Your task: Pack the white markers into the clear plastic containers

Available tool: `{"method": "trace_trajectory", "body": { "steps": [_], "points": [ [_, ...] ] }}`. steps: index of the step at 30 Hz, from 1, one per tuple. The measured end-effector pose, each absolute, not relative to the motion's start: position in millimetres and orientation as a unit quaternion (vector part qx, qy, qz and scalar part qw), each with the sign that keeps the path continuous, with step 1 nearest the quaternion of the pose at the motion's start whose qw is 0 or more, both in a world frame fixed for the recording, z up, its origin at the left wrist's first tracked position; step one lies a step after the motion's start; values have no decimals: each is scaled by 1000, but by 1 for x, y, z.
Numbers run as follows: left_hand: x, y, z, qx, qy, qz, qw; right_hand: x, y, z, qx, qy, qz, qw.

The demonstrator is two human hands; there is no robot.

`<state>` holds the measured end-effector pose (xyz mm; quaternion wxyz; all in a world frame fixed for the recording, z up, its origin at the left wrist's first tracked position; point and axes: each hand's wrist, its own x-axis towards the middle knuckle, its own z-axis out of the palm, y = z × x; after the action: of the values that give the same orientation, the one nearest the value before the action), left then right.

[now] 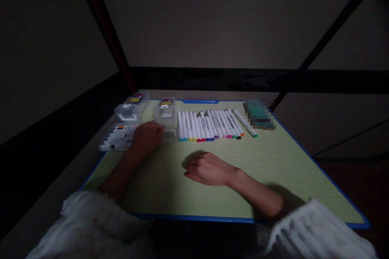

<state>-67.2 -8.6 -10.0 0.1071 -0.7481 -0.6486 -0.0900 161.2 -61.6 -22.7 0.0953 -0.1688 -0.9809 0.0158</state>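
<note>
My left hand is at the left of the table, its fingers bent down and pressed together against the near left part of an open clear plastic case. Shadow hides what the fingertips hold, if anything. Its wrist partly covers a clear case of white markers. My right hand rests on the table in a loose fist, with nothing visible in it. Beyond it, several white markers with coloured ends lie side by side in a row. One green-ended marker lies slanted at the row's right end.
Another clear plastic case with a coloured label stands at the back left. A blurred greenish flat item lies at the back right. The pale green table has a blue edge, and a wall rises behind it.
</note>
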Motion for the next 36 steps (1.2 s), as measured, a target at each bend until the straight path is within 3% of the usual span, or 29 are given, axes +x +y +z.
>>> {"method": "trace_trajectory", "body": {
  "steps": [17, 27, 36],
  "points": [
    [-65, -13, 4, -702, -698, -124, 64, 162, -61, -23, -175, -980, 17, 90],
    [-67, -15, 0, -703, -690, -134, 111, 161, -61, -23, -170, -981, 10, 95],
    [-79, -4, -5, -688, -580, -367, 233, 164, -57, -30, -206, -969, -22, 138]
  ]
}}
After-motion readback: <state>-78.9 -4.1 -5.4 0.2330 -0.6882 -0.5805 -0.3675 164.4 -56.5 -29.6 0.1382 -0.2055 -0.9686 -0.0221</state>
